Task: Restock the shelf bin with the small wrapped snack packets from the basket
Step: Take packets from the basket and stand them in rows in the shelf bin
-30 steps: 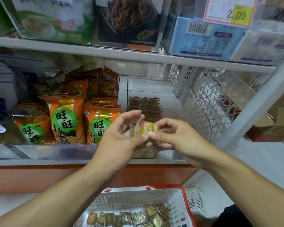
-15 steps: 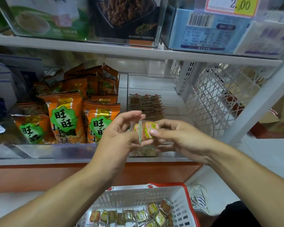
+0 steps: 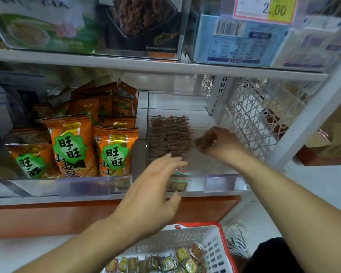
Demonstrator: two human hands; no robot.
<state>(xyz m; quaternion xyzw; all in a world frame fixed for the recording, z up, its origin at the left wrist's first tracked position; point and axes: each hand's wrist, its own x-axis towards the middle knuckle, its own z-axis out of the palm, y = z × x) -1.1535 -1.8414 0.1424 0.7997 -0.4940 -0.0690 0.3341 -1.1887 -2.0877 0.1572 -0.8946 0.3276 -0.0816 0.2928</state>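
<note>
Clear plastic walls are boxing in the shelf bin (image 3: 185, 99), so the person is having to reach over its low front edge to get anything inside. Their right hand (image 3: 217, 142) is sitting deep in the bin, its fingers curled round a small brownish packet (image 3: 204, 140), holding it just beside the right end of the rows of packets (image 3: 169, 134) already standing there. I take it the packet is being held on edge like that so it can slot in as the next one along and keep the rows tidy. The picture is blurred at the hand, so I cannot tell whether the packet is touching the bin floor yet.

Their left hand (image 3: 156, 196) is hanging in front of the bin with fingers spread loose and holding nothing, probably free to go back down for more.

Below, the white basket (image 3: 215, 251) with its red rim is sitting on the floor close under the shelf, with many small wrapped packets (image 3: 177, 261) lying in it, so a good share of the job looks to be left. Orange snack bags (image 3: 71, 146) are filling the neighbouring section to the left, apart from this work.
</note>
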